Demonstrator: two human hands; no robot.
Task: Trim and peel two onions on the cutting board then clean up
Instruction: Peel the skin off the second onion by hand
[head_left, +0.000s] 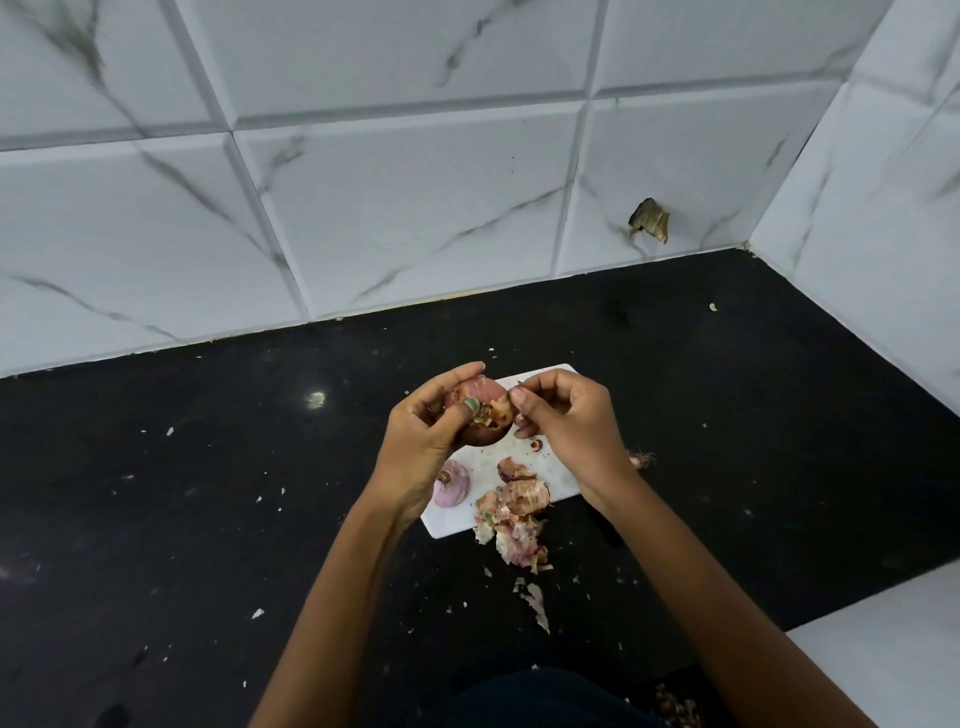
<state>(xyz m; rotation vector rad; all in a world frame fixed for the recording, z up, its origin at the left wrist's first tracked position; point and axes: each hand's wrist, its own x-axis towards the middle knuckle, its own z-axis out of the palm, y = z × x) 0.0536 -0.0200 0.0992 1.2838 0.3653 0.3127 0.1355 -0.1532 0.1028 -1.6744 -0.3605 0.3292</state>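
Two onions under way: one peeled onion (452, 484) resting at the cutting board's (558, 480) left edge, the other onion (485, 410) cupped in the left hand (423, 441), right hand (566, 423) pinching its skin, peels (517, 512) littering the worktop (208, 493), cleanup pending.

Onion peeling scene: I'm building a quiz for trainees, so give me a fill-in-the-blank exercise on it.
1. The left hand holds an ____ above the cutting board.
2. The right hand pinches a bit of ____ at its top.
3. The peeled onion lies on the ____.
4. The countertop is ____ in colour.

Missing: onion; skin; cutting board; black
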